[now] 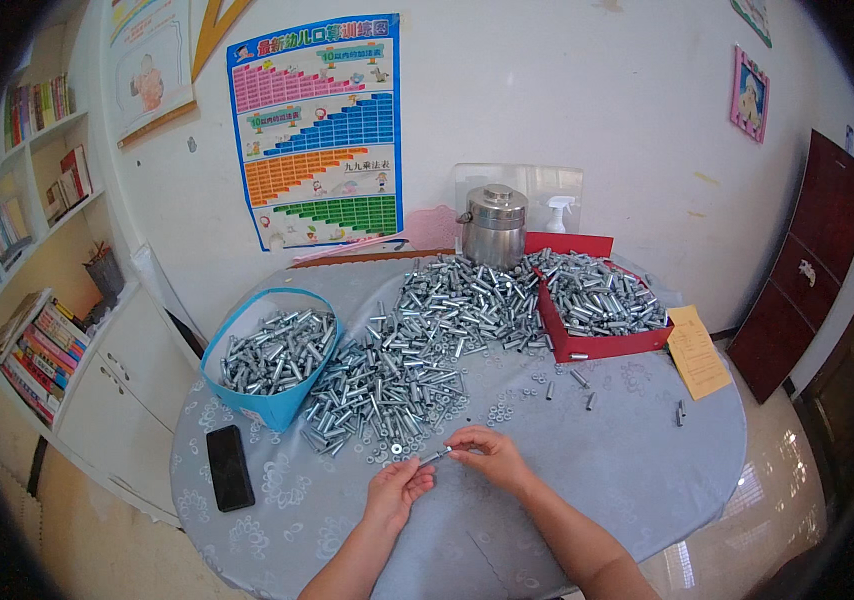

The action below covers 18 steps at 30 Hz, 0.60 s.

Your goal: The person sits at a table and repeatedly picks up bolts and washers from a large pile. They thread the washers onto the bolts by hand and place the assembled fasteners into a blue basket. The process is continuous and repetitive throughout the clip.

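1. We had our left hand (399,490) clamped on one end of a bolt (434,457), probably to steady it
2. Our right hand (490,458) had its fingertips together on the bolt's other end; we could not tell whether they also pinched a smaller part
3. The bolt sat tilted between both hands, over the near side of the table (627,490), perhaps to give our fingers room away from the pile (467,305)
4. That pile of metal parts lay just beyond, with loose washers (500,412) near it, likely for easy reach
5. The blue bin (269,408) stood left of the pile and the red box (607,345) right, their walls seemingly useful for containing the heaped parts
6. The phone (230,468) lay well apart, presumably out of our way
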Each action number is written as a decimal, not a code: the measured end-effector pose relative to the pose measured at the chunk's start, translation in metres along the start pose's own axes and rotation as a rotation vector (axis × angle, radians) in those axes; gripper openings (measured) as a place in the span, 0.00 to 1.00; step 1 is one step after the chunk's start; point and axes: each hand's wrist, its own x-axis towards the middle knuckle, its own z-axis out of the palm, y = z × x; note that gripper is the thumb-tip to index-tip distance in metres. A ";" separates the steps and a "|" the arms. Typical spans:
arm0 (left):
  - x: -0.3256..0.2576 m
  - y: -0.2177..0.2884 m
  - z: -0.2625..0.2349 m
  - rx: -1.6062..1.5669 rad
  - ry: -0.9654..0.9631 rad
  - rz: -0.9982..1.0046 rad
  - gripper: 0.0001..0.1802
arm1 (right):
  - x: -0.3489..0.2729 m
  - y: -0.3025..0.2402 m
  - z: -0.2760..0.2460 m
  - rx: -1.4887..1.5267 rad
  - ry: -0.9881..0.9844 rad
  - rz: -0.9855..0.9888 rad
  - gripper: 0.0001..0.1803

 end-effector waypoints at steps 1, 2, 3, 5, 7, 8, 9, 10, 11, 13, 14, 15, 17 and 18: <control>-0.001 0.001 0.001 0.000 0.004 0.001 0.08 | -0.001 -0.002 0.000 -0.009 -0.013 0.006 0.10; -0.002 0.001 0.002 0.000 0.008 0.002 0.08 | -0.001 -0.005 0.000 -0.019 -0.026 0.012 0.09; -0.002 0.002 0.003 0.009 0.021 0.010 0.08 | -0.001 -0.007 0.000 -0.028 -0.037 0.017 0.09; -0.003 0.001 0.006 0.028 0.046 0.027 0.08 | -0.003 -0.004 0.003 -0.031 -0.010 -0.030 0.09; -0.004 0.002 0.007 0.074 0.029 0.058 0.08 | -0.004 -0.005 0.004 -0.099 -0.017 0.059 0.08; -0.004 0.003 0.007 0.097 0.020 0.074 0.08 | -0.005 -0.008 0.002 -0.166 -0.036 0.171 0.09; -0.005 0.002 0.009 0.121 0.020 0.097 0.08 | -0.006 -0.011 0.001 -0.231 -0.057 0.282 0.10; -0.008 0.000 0.013 0.145 0.021 0.121 0.08 | -0.006 -0.014 0.002 -0.263 -0.042 0.314 0.12; -0.009 0.000 0.015 0.170 0.022 0.144 0.08 | -0.006 -0.018 0.004 -0.294 -0.027 0.346 0.15; -0.009 0.000 0.015 0.139 0.034 0.133 0.08 | -0.005 -0.019 0.008 -0.257 0.037 0.307 0.19; -0.008 0.000 0.014 0.124 0.041 0.127 0.08 | -0.006 -0.017 0.010 -0.189 0.083 0.236 0.20; -0.006 -0.001 0.012 0.103 0.042 0.128 0.08 | -0.006 -0.014 0.012 -0.120 0.127 0.165 0.21; -0.002 -0.001 0.006 0.062 0.044 0.129 0.07 | -0.007 -0.006 0.004 -0.171 0.018 0.214 0.21; -0.002 -0.001 0.007 0.062 0.051 0.134 0.07 | -0.008 -0.002 0.002 -0.195 -0.036 0.237 0.22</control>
